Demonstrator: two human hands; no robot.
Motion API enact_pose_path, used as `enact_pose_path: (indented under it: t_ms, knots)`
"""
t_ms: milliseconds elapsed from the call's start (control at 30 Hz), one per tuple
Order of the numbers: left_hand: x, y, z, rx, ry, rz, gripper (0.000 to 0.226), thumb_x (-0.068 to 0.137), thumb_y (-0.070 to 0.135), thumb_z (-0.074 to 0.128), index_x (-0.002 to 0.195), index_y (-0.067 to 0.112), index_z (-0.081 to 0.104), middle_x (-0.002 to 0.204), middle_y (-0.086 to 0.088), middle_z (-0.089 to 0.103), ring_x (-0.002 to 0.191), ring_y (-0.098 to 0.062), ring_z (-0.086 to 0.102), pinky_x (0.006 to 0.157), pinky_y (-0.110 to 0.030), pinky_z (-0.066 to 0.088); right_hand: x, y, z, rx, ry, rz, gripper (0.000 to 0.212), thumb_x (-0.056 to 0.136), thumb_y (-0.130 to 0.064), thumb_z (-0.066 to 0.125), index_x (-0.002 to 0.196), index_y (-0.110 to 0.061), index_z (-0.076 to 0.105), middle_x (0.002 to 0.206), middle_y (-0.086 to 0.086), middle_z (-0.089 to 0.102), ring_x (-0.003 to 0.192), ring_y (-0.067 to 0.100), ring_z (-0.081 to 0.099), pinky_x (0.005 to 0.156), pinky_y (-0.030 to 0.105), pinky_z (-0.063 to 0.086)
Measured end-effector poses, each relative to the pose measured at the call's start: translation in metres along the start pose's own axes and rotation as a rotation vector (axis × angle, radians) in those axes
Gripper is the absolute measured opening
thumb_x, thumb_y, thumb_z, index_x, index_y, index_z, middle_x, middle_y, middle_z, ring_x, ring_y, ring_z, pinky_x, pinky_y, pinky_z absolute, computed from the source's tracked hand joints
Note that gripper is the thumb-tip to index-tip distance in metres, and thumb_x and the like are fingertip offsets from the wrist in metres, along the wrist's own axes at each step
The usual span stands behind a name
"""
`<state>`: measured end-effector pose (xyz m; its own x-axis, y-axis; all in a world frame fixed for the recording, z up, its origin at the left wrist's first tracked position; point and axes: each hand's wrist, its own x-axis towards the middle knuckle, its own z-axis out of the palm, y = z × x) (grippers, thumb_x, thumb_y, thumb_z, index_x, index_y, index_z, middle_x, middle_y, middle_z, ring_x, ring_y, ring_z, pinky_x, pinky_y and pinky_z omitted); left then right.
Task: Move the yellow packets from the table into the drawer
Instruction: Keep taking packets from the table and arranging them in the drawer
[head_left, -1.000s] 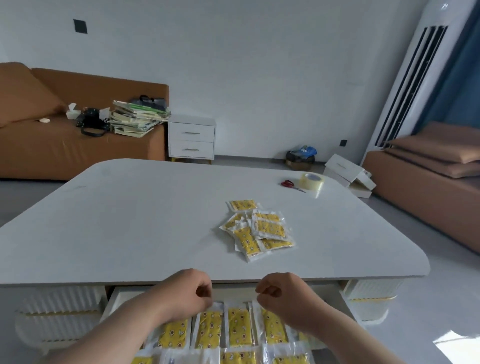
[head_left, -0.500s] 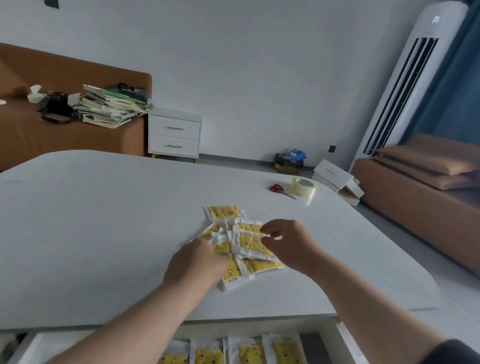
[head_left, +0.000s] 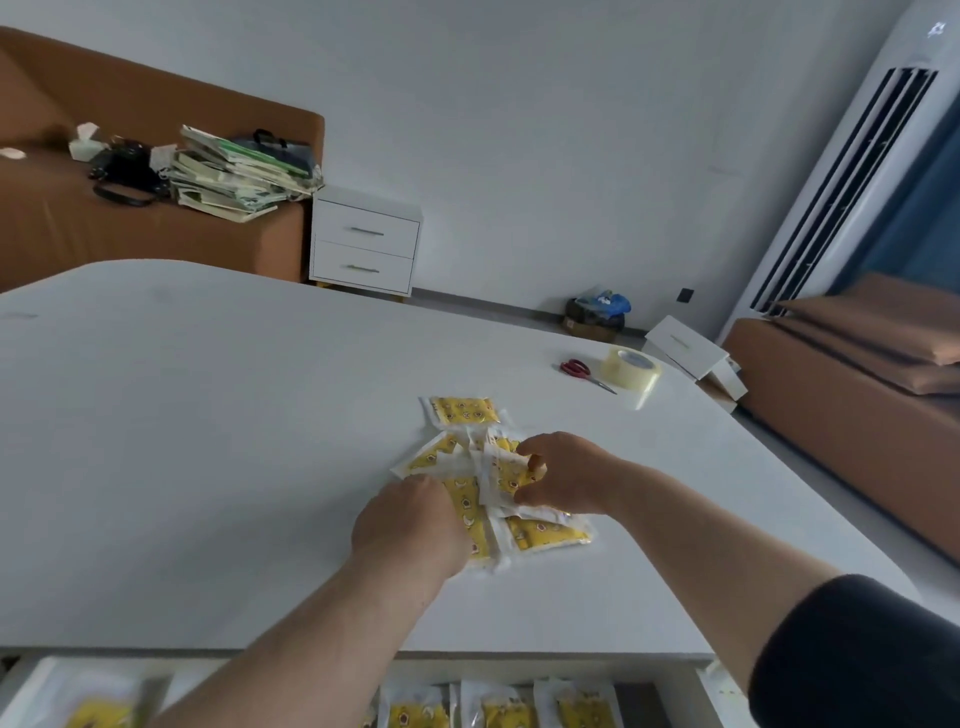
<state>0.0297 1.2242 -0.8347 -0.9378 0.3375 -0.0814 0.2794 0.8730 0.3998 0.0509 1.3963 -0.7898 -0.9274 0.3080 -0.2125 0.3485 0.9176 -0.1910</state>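
A pile of several yellow packets (head_left: 465, 411) with clear white edges lies on the white table (head_left: 208, 441). My right hand (head_left: 563, 475) pinches one packet (head_left: 501, 475) at the top of the pile and tilts its edge up. My left hand (head_left: 410, 525) lies on the pile's near left side, fingers curled over a packet (head_left: 467, 506); its grip is hidden. Below the table's near edge the open drawer (head_left: 709, 680) holds several yellow packets (head_left: 415, 712) laid in a row.
Red-handled scissors (head_left: 579, 370) and a roll of clear tape (head_left: 629, 366) lie at the table's far right. Beyond the table stand a brown sofa (head_left: 78, 228) with stacked books, a white nightstand (head_left: 363, 244), and a tall air conditioner (head_left: 852, 171).
Both hands rose from the drawer to the pile on the table. Since half a second ago the right hand has closed its fingers on a packet and lifted its edge.
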Motion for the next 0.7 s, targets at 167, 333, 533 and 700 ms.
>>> enact_pose_path:
  t_ms: [167, 333, 533, 700]
  knots:
    - [0.007, -0.011, -0.017, 0.020, -0.063, -0.122, 0.045, 0.080, 0.018, 0.046, 0.124, 0.011, 0.052, 0.123, -0.012, 0.050, 0.116, -0.030, 0.049, 0.094, -0.036, 0.047, -0.002, 0.003, 0.005, -0.047, -0.034, 0.034, 0.068, 0.084, -0.047, 0.065, 0.143, -0.023, 0.044, 0.140, 0.001, 0.048, 0.124, 0.024, 0.048, 0.102, 0.036, 0.043]
    - [0.007, -0.014, -0.018, 0.042, -0.049, -0.146, 0.044, 0.080, 0.030, 0.053, 0.122, 0.015, 0.052, 0.118, -0.009, 0.045, 0.116, -0.029, 0.043, 0.091, -0.037, 0.045, -0.003, 0.016, 0.013, -0.001, -0.023, 0.078, 0.081, 0.080, -0.060, 0.064, 0.147, -0.027, 0.034, 0.147, 0.000, 0.042, 0.134, 0.025, 0.039, 0.109, 0.044, 0.037]
    - [0.015, -0.018, -0.019, -0.025, -0.067, -0.192, 0.046, 0.077, 0.018, 0.055, 0.121, 0.009, 0.044, 0.122, -0.011, 0.047, 0.118, -0.030, 0.045, 0.094, -0.036, 0.045, -0.008, 0.019, 0.012, 0.043, 0.006, 0.119, 0.093, 0.066, -0.065, 0.075, 0.142, -0.023, 0.043, 0.137, 0.002, 0.044, 0.123, 0.024, 0.047, 0.100, 0.037, 0.044]
    - [0.027, -0.031, -0.021, -0.278, -0.046, -0.194, 0.027, 0.078, 0.011, 0.058, 0.099, 0.008, 0.042, 0.081, -0.003, 0.049, 0.082, -0.026, 0.055, 0.062, -0.026, 0.041, -0.013, 0.023, 0.009, 0.186, 0.070, 0.098, 0.047, 0.071, -0.040, 0.081, 0.104, -0.018, 0.056, 0.100, 0.000, 0.059, 0.087, 0.018, 0.059, 0.076, 0.035, 0.054]
